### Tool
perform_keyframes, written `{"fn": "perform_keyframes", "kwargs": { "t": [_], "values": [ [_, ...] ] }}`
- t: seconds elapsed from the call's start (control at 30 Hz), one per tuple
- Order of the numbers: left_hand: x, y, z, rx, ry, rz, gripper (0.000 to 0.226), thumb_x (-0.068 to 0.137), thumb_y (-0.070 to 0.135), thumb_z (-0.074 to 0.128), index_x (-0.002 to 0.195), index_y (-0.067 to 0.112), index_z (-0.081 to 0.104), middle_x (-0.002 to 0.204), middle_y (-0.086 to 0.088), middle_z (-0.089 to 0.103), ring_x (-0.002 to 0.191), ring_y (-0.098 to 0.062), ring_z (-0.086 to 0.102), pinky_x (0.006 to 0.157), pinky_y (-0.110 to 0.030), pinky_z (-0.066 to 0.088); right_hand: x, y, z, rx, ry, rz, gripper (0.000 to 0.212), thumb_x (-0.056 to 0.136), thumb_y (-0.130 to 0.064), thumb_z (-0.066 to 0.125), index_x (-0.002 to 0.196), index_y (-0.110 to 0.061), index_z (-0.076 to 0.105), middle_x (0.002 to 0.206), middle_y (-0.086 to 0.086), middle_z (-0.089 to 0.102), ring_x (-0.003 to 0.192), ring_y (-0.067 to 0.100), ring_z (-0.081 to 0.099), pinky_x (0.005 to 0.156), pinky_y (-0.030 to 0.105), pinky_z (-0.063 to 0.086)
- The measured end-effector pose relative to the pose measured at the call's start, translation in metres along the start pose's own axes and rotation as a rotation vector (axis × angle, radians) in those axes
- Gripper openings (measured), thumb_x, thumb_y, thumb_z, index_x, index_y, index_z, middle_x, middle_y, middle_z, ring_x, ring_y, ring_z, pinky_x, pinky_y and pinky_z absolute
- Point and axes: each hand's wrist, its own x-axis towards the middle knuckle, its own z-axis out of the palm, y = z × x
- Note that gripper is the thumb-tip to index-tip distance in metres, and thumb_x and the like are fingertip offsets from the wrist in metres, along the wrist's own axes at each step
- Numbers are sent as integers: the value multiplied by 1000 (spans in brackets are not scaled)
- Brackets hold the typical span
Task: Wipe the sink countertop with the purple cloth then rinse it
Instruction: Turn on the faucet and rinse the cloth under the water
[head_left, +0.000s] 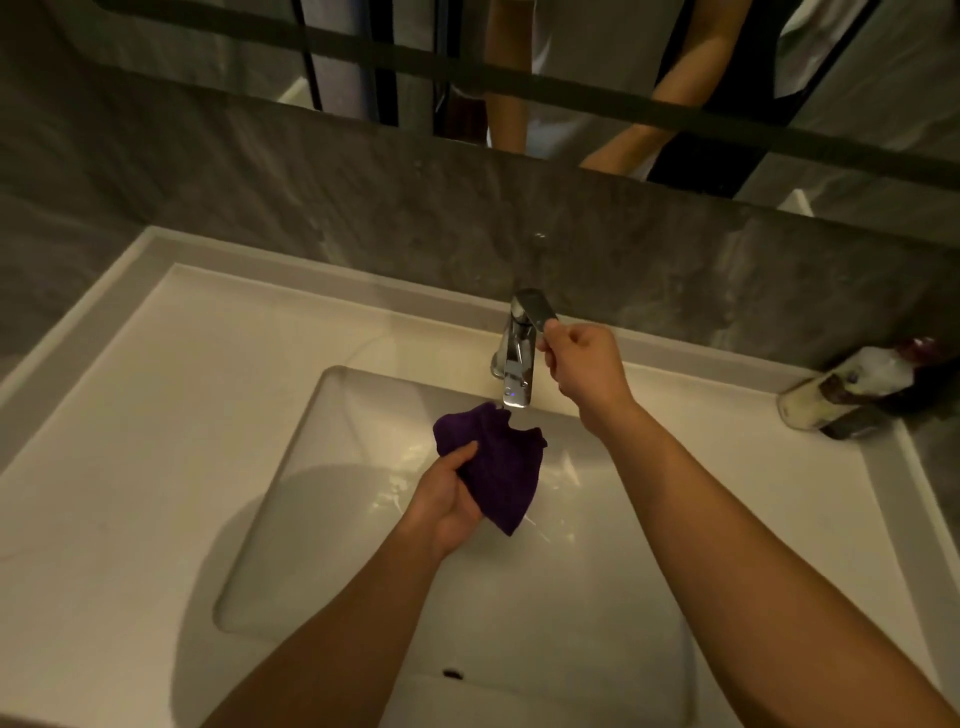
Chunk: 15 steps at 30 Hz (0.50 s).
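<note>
Purple cloth (496, 470) gripped in left hand (452, 506) under faucet (517, 358); right hand (584, 366) fingers pinch its lever (537, 309).

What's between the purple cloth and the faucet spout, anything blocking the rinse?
Nothing visible. The left hand holds the purple cloth over the basin, just below the faucet spout; the right hand is on the lever, off to the side.

Left hand (451, 501) at centre, palm up, fingers curled in a closed grip on the cloth (498, 467), forearm running in from 7 o'clock, right hand (582, 366) at 1 o'clock, fingers pinching the tap lever (537, 310), bare forearm stretching from 5 o'clock
</note>
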Motion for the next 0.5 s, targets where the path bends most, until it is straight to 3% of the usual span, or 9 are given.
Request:
{"fn": "perform_keyframes", "kwargs": {
  "t": [0.27,0.4,0.5],
  "values": [
    [0,-7,7,-39,0,8,39,102,17,52,138,7,60,130,-19,70,119,-36,68,87,-47,57,13,-11,6,59,38,-28,40,106,-33,50,72,-16,63,68,0,61,57,12,50,57,30,38],
    [2,-7,5,-45,-9,13,39,100,15,54,137,5,62,130,-21,70,121,-38,66,94,-50,56,16,-17,5,15,56,-51,43,106,-38,48,78,-12,67,68,1,60,60,14,51,60,32,40],
    [1,-8,1,-57,4,-25,36,99,16,59,133,6,65,124,-19,73,114,-36,70,92,-48,56,-13,8,-1,-52,193,-67,45,106,-38,43,84,-7,67,77,3,64,74,19,59,67,33,44]
  ]
}}
